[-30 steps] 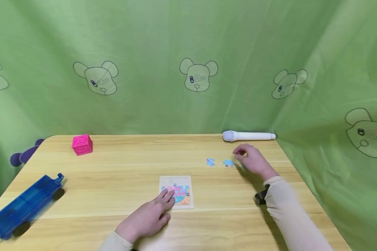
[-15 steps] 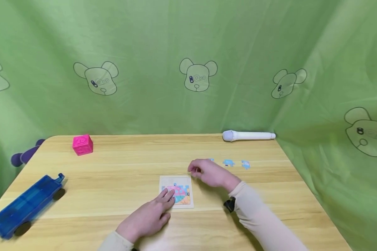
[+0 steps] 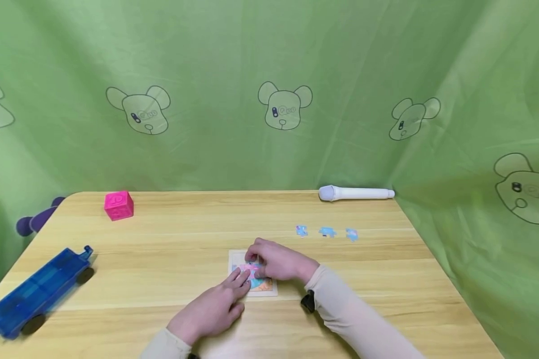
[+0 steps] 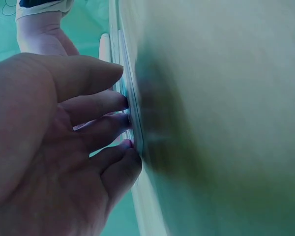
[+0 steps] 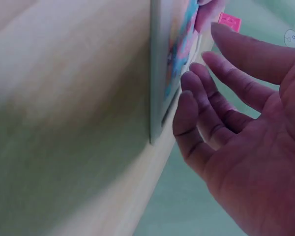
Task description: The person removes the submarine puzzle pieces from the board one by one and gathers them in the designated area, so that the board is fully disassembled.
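**Head view: both my hands on the puzzle board**

Landmark is the puzzle board [image 3: 253,273], near the table's [image 3: 170,239] front edge. Three loose pieces [image 3: 326,232] sit behind-right of it, white pen [image 3: 356,193] farther back, pink cube [image 3: 119,205] back-left, blue wagon [image 3: 35,291] far left. Right hand [image 3: 276,260] covers the board's top half. Wrist views add fingertip contact: left hand [image 3: 211,311], fingers [image 4: 108,125] straight, presses the board; right hand's fingers [image 5: 206,105] loosely extended beside it, grip unclear.

The bench [image 3: 161,249] is seen from above its near edge by the head view, faced towards the far edge. Each wrist view is held very close at the bench surface, looking along the fingers. The puzzle board [image 3: 269,289] is shared by all three views.
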`<state>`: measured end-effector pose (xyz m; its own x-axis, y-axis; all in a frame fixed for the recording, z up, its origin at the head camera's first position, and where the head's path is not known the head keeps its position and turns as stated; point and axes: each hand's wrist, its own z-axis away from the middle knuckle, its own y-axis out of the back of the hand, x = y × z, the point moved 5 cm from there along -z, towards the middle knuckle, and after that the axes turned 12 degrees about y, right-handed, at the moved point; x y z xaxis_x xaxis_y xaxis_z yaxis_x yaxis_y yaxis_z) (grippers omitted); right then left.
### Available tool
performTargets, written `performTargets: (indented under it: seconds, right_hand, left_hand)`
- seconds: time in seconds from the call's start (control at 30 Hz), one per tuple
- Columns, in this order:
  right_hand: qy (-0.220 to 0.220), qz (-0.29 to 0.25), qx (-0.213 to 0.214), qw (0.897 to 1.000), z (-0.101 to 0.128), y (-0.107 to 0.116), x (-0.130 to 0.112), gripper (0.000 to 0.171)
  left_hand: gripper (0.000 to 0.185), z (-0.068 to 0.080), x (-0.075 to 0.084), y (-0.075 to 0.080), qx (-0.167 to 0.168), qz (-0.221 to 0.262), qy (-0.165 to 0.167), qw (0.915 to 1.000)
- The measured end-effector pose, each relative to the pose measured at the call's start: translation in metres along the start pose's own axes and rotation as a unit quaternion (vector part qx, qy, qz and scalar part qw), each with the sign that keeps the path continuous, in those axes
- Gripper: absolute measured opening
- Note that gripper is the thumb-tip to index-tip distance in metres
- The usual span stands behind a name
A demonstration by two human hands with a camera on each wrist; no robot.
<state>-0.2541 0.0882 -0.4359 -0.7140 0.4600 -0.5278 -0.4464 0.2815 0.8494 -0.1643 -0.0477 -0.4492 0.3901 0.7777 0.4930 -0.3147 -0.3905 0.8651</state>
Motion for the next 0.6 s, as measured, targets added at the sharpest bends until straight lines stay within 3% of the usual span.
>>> performTargets:
  seconds: [0.3, 0.6]
  right_hand:
    - [-0.01, 0.023, -0.022, 0.999, -0.003, -0.007, 0.001, 0.035]
    - [-0.018, 0.019, -0.022, 0.999, -0.003, -0.005, -0.002, 0.033]
  left_hand:
    - [0.048, 0.0, 0.002, -0.001, 0.003, -0.032, 0.001, 0.9995]
    - [0.04, 0.009, 0.01, 0.0, 0.049, -0.101, -0.036, 0.993]
